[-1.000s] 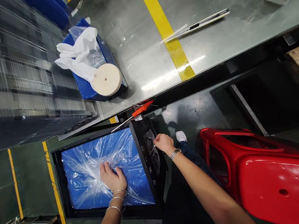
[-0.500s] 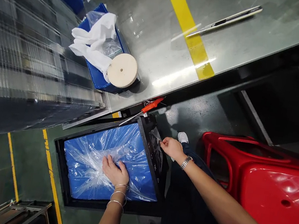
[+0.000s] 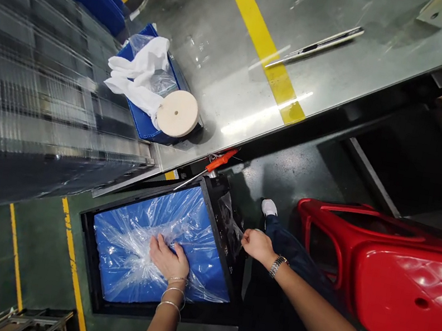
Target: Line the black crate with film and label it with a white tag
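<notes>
Plastic film (image 3: 141, 237), thin, limp and slippery, lies crumpled over the blue liner (image 3: 206, 276) inside the black crate (image 3: 92, 257) on the floor. My left hand (image 3: 168, 258) presses flat on it, fingers spread, pinning rather than gripping. My right hand (image 3: 257, 245) is pinched shut on the film's loose edge where it drapes over the crate wall beside it. I judge it weighs nearly nothing and tears easily; gathered edges give the surest hold.
</notes>
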Demonstrator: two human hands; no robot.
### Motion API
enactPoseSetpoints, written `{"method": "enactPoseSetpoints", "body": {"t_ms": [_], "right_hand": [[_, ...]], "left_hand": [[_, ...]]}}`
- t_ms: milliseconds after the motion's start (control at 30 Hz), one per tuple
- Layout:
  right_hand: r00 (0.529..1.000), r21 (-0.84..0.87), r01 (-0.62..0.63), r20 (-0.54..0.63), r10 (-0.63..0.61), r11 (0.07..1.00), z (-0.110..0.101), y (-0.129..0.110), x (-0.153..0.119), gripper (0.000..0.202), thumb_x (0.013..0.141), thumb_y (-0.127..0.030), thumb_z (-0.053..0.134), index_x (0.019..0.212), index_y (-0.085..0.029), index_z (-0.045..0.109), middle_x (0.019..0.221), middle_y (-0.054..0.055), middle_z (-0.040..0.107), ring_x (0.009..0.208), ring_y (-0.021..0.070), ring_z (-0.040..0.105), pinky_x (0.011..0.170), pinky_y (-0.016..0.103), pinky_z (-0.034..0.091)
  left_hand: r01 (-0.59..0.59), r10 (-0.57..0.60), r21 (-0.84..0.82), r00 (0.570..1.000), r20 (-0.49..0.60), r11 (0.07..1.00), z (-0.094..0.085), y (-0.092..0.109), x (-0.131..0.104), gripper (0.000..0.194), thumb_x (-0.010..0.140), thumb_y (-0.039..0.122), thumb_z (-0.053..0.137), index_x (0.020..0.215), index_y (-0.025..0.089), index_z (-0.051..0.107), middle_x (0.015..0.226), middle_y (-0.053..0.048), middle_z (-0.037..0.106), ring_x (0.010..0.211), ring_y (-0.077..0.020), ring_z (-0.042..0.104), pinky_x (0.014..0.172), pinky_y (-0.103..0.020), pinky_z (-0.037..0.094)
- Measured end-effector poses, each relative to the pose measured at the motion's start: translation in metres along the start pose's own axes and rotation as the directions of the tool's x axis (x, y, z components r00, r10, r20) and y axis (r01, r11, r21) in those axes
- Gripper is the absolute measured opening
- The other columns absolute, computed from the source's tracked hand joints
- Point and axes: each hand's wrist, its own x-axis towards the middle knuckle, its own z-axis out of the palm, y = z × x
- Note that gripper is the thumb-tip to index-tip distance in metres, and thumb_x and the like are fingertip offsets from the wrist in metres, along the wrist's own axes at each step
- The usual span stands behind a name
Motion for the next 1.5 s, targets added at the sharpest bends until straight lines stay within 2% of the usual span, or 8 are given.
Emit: {"method": "enactPoseSetpoints", "body": {"t_ms": [300,500,567,700,833,1100,1367,1500], "right_hand": [[0.997,0.039,0.039,-0.069,-0.036,0.998,-0.016,0.016,-0.004,0.02,0.088,-0.028,0.049,0.078,-0.019,0.063,0.078,0.001,0.066,0.076,0.014,0.06,0.061,0.025,0.031],[0.995,0.072,0.078,-0.063,-0.073,0.994,-0.019,0.006,-0.008,0.036,0.082,-0.054,0.057,0.073,-0.02,0.063,0.076,0.001,0.066,0.073,0.0149,0.06,0.06,0.025,0.034],[0.995,0.071,0.094,-0.048,-0.091,0.993,-0.015,0.0,-0.006,0.033,0.081,-0.051,0.058,0.072,-0.019,0.062,0.076,0.001,0.066,0.075,0.0157,0.061,0.061,0.025,0.035],[0.993,0.055,0.118,-0.033,-0.116,0.992,-0.008,-0.007,-0.002,0.014,0.084,-0.028,0.053,0.078,-0.02,0.063,0.082,0.002,0.067,0.081,0.0166,0.062,0.065,0.025,0.036],[0.993,0.044,0.111,-0.036,-0.11,0.993,-0.012,-0.002,0.0,0.014,0.081,-0.019,0.05,0.078,-0.019,0.063,0.084,0.003,0.067,0.082,0.0166,0.062,0.066,0.025,0.036],[0.992,0.027,0.095,-0.083,-0.092,0.995,-0.039,0.013,0.005,0.016,0.085,-0.021,0.048,0.077,-0.018,0.061,0.08,0.002,0.066,0.075,0.0153,0.06,0.061,0.026,0.032],[0.979,0.01,0.137,-0.155,-0.134,0.99,-0.085,-0.006,0.01,0.02,0.09,-0.03,0.048,0.076,-0.02,0.058,0.074,-0.001,0.064,0.068,0.0123,0.055,0.058,0.024,0.03],[0.971,-0.025,0.162,-0.174,-0.164,0.986,-0.098,-0.014,0.01,0.019,0.09,-0.028,0.049,0.074,-0.019,0.057,0.075,-0.001,0.063,0.07,0.0125,0.055,0.06,0.025,0.03]], "left_hand": [[-0.043,0.044,0.02,0.999,-0.032,0.999,0.0,-0.003,0.001,0.063,0.088,0.04,0.034,0.128,-0.008,0.042,0.135,-0.031,0.038,0.13,-0.0362,0.033,0.107,-0.052,0.028],[-0.026,0.026,0.018,0.999,-0.018,0.999,0.001,-0.003,0.002,0.063,0.087,0.04,0.034,0.131,-0.006,0.04,0.137,-0.03,0.036,0.132,-0.0354,0.031,0.107,-0.053,0.028],[-0.032,0.033,0.016,0.999,-0.019,0.999,0.001,-0.004,0.003,0.064,0.087,0.04,0.034,0.13,-0.006,0.04,0.137,-0.03,0.036,0.131,-0.0361,0.032,0.107,-0.054,0.028],[-0.029,0.029,0.007,0.999,-0.023,1.0,0.003,-0.006,0.003,0.063,0.086,0.04,0.035,0.131,-0.004,0.04,0.137,-0.03,0.036,0.132,-0.0353,0.032,0.107,-0.053,0.029],[-0.034,0.034,0.01,0.999,-0.021,0.999,0.004,-0.006,0.003,0.064,0.087,0.041,0.034,0.131,-0.005,0.041,0.137,-0.03,0.036,0.132,-0.035,0.031,0.108,-0.053,0.028],[-0.022,0.022,0.015,1.0,-0.013,1.0,0.002,-0.005,0.002,0.064,0.087,0.041,0.033,0.129,-0.006,0.042,0.136,-0.03,0.037,0.132,-0.0353,0.031,0.107,-0.053,0.028],[-0.016,0.016,-0.001,1.0,-0.023,1.0,-0.003,-0.001,0.001,0.062,0.088,0.041,0.033,0.128,-0.005,0.044,0.136,-0.029,0.037,0.131,-0.0344,0.032,0.107,-0.051,0.029],[-0.017,0.017,-0.005,1.0,-0.019,1.0,-0.004,0.001,-0.001,0.059,0.088,0.038,0.035,0.128,-0.005,0.044,0.135,-0.029,0.038,0.131,-0.0348,0.032,0.107,-0.052,0.029]]}}
